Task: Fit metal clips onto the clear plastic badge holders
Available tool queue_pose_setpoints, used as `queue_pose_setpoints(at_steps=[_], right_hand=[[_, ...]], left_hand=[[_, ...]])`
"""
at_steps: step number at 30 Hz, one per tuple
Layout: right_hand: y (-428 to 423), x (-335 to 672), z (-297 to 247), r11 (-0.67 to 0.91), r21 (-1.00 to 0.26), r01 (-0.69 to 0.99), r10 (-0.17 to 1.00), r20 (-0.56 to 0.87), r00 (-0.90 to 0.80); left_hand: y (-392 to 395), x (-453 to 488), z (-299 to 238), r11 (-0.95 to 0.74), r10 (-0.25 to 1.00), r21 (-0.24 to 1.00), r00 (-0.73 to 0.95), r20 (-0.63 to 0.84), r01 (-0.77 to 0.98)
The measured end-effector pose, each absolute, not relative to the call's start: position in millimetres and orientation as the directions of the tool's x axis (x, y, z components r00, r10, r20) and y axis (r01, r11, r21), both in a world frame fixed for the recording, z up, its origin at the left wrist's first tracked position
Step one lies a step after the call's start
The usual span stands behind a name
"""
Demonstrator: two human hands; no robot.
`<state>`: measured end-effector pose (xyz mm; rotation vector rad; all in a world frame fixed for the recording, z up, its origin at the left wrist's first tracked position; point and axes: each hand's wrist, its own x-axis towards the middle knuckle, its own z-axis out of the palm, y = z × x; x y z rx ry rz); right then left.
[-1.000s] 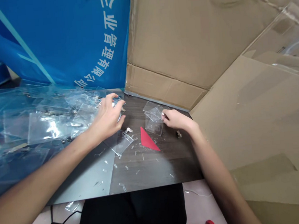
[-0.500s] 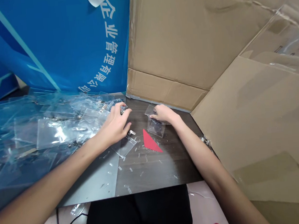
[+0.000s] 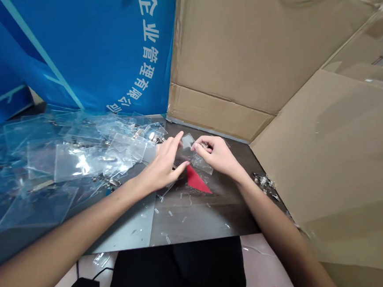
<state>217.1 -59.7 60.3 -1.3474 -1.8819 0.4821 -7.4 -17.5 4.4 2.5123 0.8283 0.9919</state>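
So, the moment, line by line:

Right hand: the right hand (image 3: pixel 216 155) is curled, with thumb and forefinger pinching the upper edge of a clear plastic badge holder (image 3: pixel 200 164).
Left hand: the left hand (image 3: pixel 161 163) is open, its fingers spread, close by the holder's left side; contact is hard to tell through the clear plastic.
Holder: it is tilted between the hands, above the worktop.
Just below, 6 o'clock: a red paper triangle (image 3: pixel 197 182) lies flat on the dark wood-grain worktop (image 3: pixel 213 217), partly under the holder.
Farther out, 9 o'clock: a heap of clear badge holders (image 3: pixel 77 163) with metal clips.
7 o'clock: a grey sheet (image 3: pixel 125 224), with clear plastic scraps (image 3: pixel 165 236) scattered nearby.
4 o'clock: a small cluster of metal clips (image 3: pixel 264 181) at the worktop's edge.
Backdrop: a blue banner with white characters (image 3: pixel 81 50) at 11 o'clock, brown cardboard (image 3: pixel 254 54) from 12 to 3 o'clock.
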Motion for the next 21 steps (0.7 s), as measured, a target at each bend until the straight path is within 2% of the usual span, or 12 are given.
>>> queue_pose_setpoints(at_steps=[3,5,8,13,21], right_hand=[[-64,215,50,0.310,-0.826,0.471,0.949,0.297,-0.104],[-65,215,43,0.281,-0.873,0.399,0.960,0.266,-0.093],[-64,217,33,0.298,-0.876,0.379,0.955,0.280,-0.101],[-58,220,20,0.298,-0.872,0.389,0.952,0.299,-0.058],[-58,215,11,0.250,-0.918,0.307,0.968,0.232,-0.095]], left_hand=[[-20,-5,4,-0.730,0.664,0.585,0.572,0.482,0.354],[-19,-5,4,-0.683,0.706,0.645,0.532,0.467,0.341],[-18,-5,5,-0.622,0.760,0.725,0.453,0.466,0.297],[-17,-2,6,-0.601,0.767,0.779,0.402,0.500,0.178],[-10,1,1,-0.325,0.851,0.942,0.410,0.328,-0.081]])
